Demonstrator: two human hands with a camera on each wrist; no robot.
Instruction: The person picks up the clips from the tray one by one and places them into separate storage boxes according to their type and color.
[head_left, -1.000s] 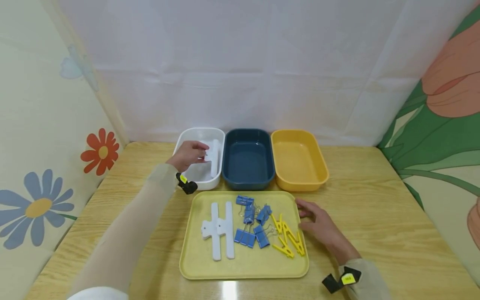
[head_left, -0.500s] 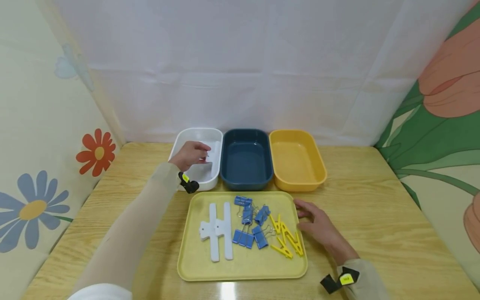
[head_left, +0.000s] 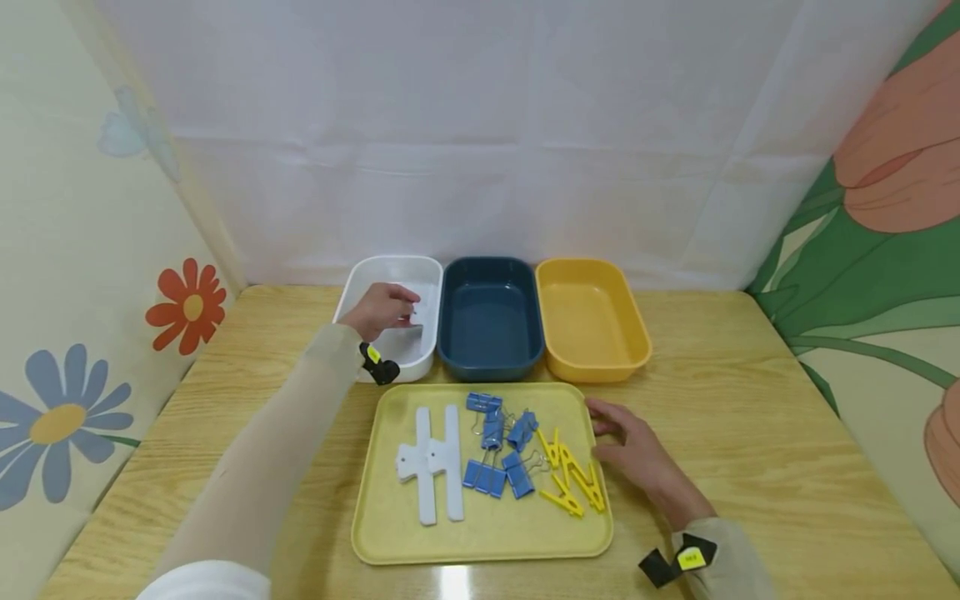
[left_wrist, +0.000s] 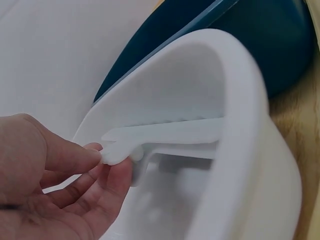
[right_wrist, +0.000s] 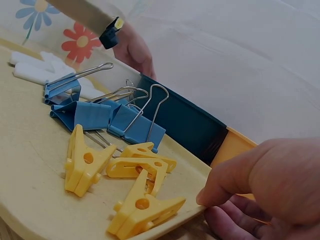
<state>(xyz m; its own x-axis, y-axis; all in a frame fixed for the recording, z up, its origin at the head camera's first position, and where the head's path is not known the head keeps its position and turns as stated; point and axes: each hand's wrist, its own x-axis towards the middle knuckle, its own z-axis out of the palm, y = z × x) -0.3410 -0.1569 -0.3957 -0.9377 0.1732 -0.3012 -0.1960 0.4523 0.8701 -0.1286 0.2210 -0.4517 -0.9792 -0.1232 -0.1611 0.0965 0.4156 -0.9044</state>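
My left hand (head_left: 384,310) is inside the white bin (left_wrist: 200,55), pinching a white sealing clip (left_wrist: 165,134) by its handle between thumb and fingers. The clip's long bar lies low in the bin, seen best in the left wrist view. At the right edge of the yellow tray (head_left: 480,542), my right hand (head_left: 637,450) holds the rim between its fingers (right_wrist: 225,187). On the tray, two more white sealing clips (head_left: 426,492) lie at the left. Several blue binder clips (head_left: 484,478) are heaped in the middle, beside several yellow clothespins (head_left: 564,498) near my right hand.
A dark blue bin (head_left: 491,321) and an orange-yellow bin (head_left: 592,321) stand in a row to the right of the white one, just behind the tray. All rest on a wooden table (head_left: 712,375). A white cloth backdrop (head_left: 480,167) rises behind them.
The sealing clip in my left hand has tipped or sunk lower into the white bin. My right hand stays at the tray's edge. The head view has shifted slightly.
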